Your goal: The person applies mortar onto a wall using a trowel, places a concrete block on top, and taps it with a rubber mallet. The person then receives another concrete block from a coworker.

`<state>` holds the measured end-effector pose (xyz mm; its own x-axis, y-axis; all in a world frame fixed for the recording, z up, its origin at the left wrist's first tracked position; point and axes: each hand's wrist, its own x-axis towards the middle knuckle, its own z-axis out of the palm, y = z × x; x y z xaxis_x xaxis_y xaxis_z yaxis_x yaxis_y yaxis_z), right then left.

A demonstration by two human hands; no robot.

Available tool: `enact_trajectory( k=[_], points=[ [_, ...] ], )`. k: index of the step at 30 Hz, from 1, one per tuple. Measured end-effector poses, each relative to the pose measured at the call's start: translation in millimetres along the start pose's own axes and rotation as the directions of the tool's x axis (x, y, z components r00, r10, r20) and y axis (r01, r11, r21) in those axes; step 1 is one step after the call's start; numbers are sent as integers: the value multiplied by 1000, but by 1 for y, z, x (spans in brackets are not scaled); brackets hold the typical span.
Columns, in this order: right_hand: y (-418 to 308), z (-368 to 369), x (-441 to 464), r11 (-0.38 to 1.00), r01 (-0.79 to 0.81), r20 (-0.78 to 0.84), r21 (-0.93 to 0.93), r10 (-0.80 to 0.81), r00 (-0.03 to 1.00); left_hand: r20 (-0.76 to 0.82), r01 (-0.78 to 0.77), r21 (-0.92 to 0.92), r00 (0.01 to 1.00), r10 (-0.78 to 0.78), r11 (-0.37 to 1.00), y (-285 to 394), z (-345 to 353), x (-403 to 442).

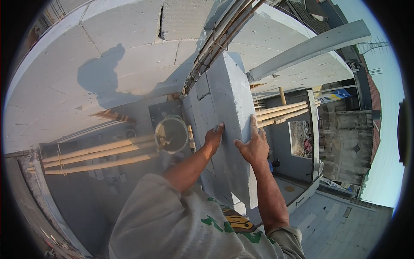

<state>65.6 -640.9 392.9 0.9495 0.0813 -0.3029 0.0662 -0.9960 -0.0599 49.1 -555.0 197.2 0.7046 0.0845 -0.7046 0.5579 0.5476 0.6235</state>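
Far left, pale block wall (pixel 138 26), person's shadow on it. Left, bamboo poles (pixel 99 151) lie side by side across a gap in a loose row, tied near the left end, probably as scaffold support. Right of them, bucket (pixel 172 151) stands upright on a dark board (pixel 161 111) beside the wall, greyish contents inside; likely parked there to be within arm's reach.

Centre: left hand (pixel 214 139) on the left face of the large grey block (pixel 236 97). Its fingers are part-curled, the visible tip touching; the rest are hidden, so can't tell how firmly they hold. Block sits at the top of the low block wall section (pixel 202 97), between both hands, long side running near to far. Far end is close to the steel bars (pixel 217 41), bundled and slanting up, apparently column reinforcement.

Right hand (pixel 255 147) sits on the block's right edge: thumb spread wide over the face, fingers extended along the right side, open and pressing rather than wrapped round. Opposed hands look meant to steady the block from both sides, since it's too bulky to wrap.

Right, pale beam (pixel 310 49) juts out; below it, more bamboo poles (pixel 282 113) span towards an upright, likely more scaffold.
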Motion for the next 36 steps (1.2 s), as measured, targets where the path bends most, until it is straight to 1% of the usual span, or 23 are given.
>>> enact_trajectory(
  k=[1, 3, 4, 6, 8, 10, 13, 14, 16, 17, 19, 24, 27, 28, 30, 31, 33, 34, 36],
  points=[
    [0, 0, 1, 1000, -3, 0, 3, 3, 1000, 1, 4, 2, 1000, -4, 1000, -6, 0, 6],
    [1, 1, 4, 1000, -6, -3, 0, 6, 1000, -39, -59, 33, 997, 60, 998, -16, 3, 19],
    [2, 1, 5, 1000, -6, -5, -4, 6, 1000, -38, -52, 32, 998, 53, 998, -18, 4, 21],
    [4, 1, 8, 1000, 0, -3, 8, 0, 1000, 21, -72, 88, 997, 71, 994, -17, 2, 25],
    [5, 0, 11, 1000, 7, -2, 22, -7, 1000, 22, -45, 111, 999, 43, 993, -13, 3, 23],
    [4, -2, 11, 1000, 6, 2, -1, -6, 1000, 23, -14, 142, 1000, 11, 990, -6, 2, 14],
    [4, -2, 12, 1000, -17, 19, 9, 17, 1000, 40, -16, 142, 999, 10, 990, 3, 6, 6],
    [4, -2, 11, 1000, -24, 16, 17, 24, 1000, 21, -14, 147, 1000, 11, 989, 3, 7, 4],
    [4, -2, 10, 1000, 8, 3, -5, -8, 1000, 0, -14, 157, 1000, 15, 988, 3, 9, 3],
    [6, 0, 10, 1000, 8, 3, 0, -8, 1000, -6, -9, 155, 1000, 10, 988, 4, 9, 4],
    [9, 6, 12, 999, 26, -56, 47, -24, 998, -13, -5, 160, 1000, 7, 987, 5, 10, 3],
    [13, 9, 14, 997, 49, -74, 53, -45, 996, 3, -61, 142, 998, 61, 988, -2, 10, 9],
    [14, 7, 14, 999, 38, -49, 36, -36, 998, -10, 14, 152, 1000, -13, 988, 16, 13, -11],
    [14, 7, 13, 999, 43, -41, 33, -41, 998, -4, 17, 161, 1000, -17, 987, 12, 14, -11],
    [14, 8, 11, 999, 39, -60, 36, -36, 998, -58, -61, 148, 996, 70, 987, 7, 16, -7],
    [14, 8, 12, 998, 45, -78, 33, -42, 996, -46, -70, 158, 996, 78, 985, 4, 16, -2],
    [15, 10, 13, 999, 36, -87, 40, -32, 996, -7, -34, 89, 999, 35, 995, 1, 13, 2],
    [15, 12, 12, 998, 36, -81, 41, -33, 996, -1, -37, 99, 999, 37, 994, 1, 14, 2],
    [15, 11, 11, 998, 23, -75, 54, -19, 997, -44, -96, 72, 994, 99, 993, -1, 16, -2]
  ],
)
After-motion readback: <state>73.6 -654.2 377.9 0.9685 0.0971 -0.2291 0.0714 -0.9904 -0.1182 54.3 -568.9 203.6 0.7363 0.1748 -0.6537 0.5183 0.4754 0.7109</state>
